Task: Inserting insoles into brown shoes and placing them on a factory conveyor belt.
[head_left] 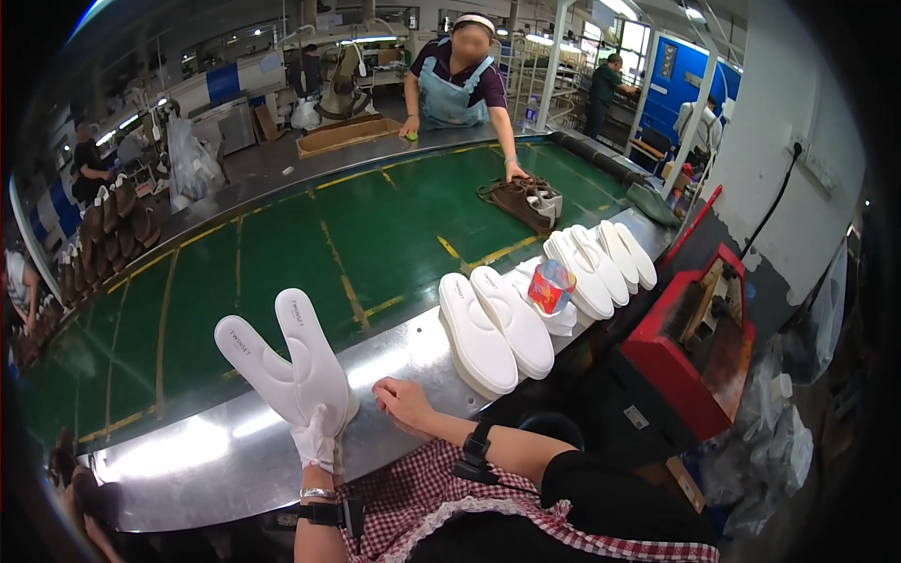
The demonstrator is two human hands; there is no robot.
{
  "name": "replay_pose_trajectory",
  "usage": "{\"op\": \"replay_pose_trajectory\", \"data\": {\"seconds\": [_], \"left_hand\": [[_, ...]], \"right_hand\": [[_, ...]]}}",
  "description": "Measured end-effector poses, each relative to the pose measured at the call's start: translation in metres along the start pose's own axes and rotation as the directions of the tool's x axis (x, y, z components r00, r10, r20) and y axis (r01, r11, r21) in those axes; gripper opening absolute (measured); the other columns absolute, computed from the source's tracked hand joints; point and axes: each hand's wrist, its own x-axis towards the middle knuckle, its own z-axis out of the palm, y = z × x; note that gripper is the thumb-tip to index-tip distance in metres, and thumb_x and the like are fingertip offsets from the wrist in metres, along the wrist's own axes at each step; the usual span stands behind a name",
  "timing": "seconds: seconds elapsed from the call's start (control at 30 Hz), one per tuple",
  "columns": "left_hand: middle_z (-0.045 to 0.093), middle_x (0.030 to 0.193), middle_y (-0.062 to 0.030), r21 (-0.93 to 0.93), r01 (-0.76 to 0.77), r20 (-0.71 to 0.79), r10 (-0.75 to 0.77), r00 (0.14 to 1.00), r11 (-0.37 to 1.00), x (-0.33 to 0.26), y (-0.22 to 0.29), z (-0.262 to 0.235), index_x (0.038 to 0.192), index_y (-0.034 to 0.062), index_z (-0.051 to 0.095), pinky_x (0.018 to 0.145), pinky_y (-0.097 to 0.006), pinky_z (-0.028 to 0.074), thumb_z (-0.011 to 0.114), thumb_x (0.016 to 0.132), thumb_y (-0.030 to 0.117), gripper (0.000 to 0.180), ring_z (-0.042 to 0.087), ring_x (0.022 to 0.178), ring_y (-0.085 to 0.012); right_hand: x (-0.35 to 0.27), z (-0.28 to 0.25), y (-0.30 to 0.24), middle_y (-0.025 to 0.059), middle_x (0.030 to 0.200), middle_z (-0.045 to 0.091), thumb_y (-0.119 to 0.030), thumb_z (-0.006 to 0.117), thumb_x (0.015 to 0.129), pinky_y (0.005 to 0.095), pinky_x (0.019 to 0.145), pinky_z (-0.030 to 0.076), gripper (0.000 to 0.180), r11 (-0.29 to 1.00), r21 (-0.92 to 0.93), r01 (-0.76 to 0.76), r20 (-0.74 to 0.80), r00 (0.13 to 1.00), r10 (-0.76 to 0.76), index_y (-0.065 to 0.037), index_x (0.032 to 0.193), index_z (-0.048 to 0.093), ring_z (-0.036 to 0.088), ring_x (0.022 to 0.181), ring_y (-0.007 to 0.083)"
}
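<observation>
In a white glove, my left hand [317, 439] grips the lower ends of two white insoles [293, 371], which fan apart in a V, their padded faces toward me. Just to the right is my bare right hand [402, 402], over the metal table edge [394, 352]. Its fingers are curled in, and whatever they may hold is hidden. Further right on the metal lies another pair of white insoles [496, 328], thick at the sides. Several more white insoles [591, 267] line up beyond it.
A red and blue tin [551, 286] rests on white cloth between the insoles. Across the green conveyor belt [272, 253], a co-worker's hand [514, 172] touches brown lace-up shoes [526, 202]. A red machine [690, 342] stands at right; brown shoes [113, 225] are stacked far left.
</observation>
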Motion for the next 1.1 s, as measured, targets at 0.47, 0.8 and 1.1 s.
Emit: {"op": "replay_pose_trajectory", "data": {"seconds": [0.47, 0.8, 1.1], "left_hand": [[0.052, 0.11, -0.0115, 0.029, -0.077, -0.011, 0.077, 0.997, 0.997, -0.02, 0.024, 0.02, 0.119, -0.0029, 0.042, 0.084, -0.031, 0.045, 0.058, 0.077, 0.003, 0.045, 0.052, 0.097, -0.0207], [0.053, 0.107, -0.012, 0.052, 0.091, -0.071, -0.088, 0.994, 0.994, -0.024, 0.034, 0.015, 0.116, -0.0029, 0.044, 0.082, -0.029, 0.045, 0.063, 0.073, 0.001, 0.047, 0.053, 0.095, -0.0185], [0.059, 0.096, -0.0101, 0.253, 0.109, -0.085, -0.09, 0.992, 0.961, -0.017, 0.02, 0.01, 0.107, -0.0051, 0.052, 0.071, -0.026, 0.048, 0.061, 0.076, 0.006, 0.034, 0.056, 0.084, -0.0146]], "right_hand": [[0.264, -0.275, -0.054, 0.0164, 0.085, 0.062, -0.021, 0.062, 0.065, 0.0381, 0.075, 0.049, 0.027, 0.285, -0.927, -0.245, -0.273, 0.96, -0.06, -0.001, 0.083, 0.064, 0.06, 0.087, 0.0289], [0.324, -0.286, 0.045, 0.0171, 0.099, 0.06, -0.024, 0.069, 0.06, 0.0373, 0.08, 0.047, 0.046, 0.108, -0.968, -0.228, -0.208, 0.964, 0.166, 0.0, 0.098, 0.058, 0.058, 0.093, 0.0297], [0.346, -0.202, -0.034, 0.019, 0.09, 0.062, -0.016, 0.063, 0.061, 0.0381, 0.074, 0.049, 0.025, 0.201, -0.978, 0.051, 0.058, 0.998, 0.031, -0.002, 0.082, 0.064, 0.06, 0.086, 0.0319]]}}
